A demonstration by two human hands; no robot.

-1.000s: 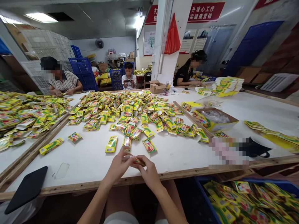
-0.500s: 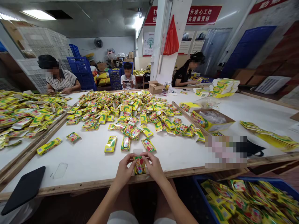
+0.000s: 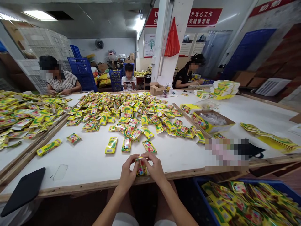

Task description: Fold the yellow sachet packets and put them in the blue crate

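A small yellow and green printed box [image 3: 141,169] stands upright at the table's front edge, between my two hands. My left hand [image 3: 129,169] closes on its left side, with fingertips at the top. My right hand [image 3: 153,165] pinches at the box's top flap from the right. The fingers partly cover the flap, which looks folded down. Just beyond lie a few similar boxes, among them a box with a barcode [image 3: 111,145], an upright one [image 3: 126,145] and a tilted one [image 3: 149,146].
A large heap of small boxes [image 3: 113,106] covers the table's middle. Wooden strips [image 3: 47,140] divide the white tabletop. A blue crate [image 3: 204,194] full of flat cartons stands at lower right. A black flat object [image 3: 24,191] overhangs the left edge. Several people sit beyond.
The white flap that stood up at the box's top has gone down under my fingers. Both hands stay around the box at the table edge.
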